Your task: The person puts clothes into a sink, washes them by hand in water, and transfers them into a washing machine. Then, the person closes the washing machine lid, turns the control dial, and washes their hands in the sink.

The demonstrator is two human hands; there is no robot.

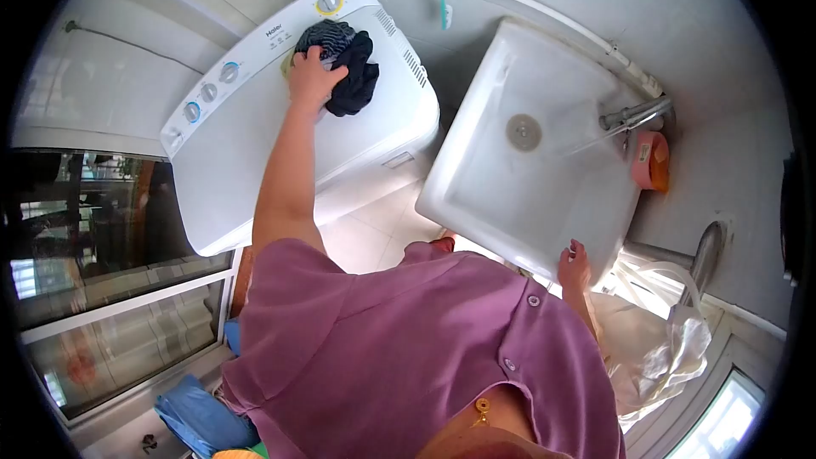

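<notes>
My left hand (314, 83) reaches out over the top of a white washing machine (255, 170). Its fingers are closed on a bundle of clothes: a black garment (354, 75) and a dark striped one (325, 37), with a bit of pale yellow-green cloth beside them. The bundle rests on the lid by the control panel. My right hand (575, 265) is at the near rim of a white sink (476, 195). Its fingers are loosely bent and slightly apart, with nothing seen in them.
A metal tap (633, 113) juts over the sink, with a thin streak like water below it. Beside it is a pink holder (653, 161). A teal brush (445, 10) hangs from the wall pipe. Blue bags (204, 416) lie lower left, a pale plastic bag (654, 348) lower right.
</notes>
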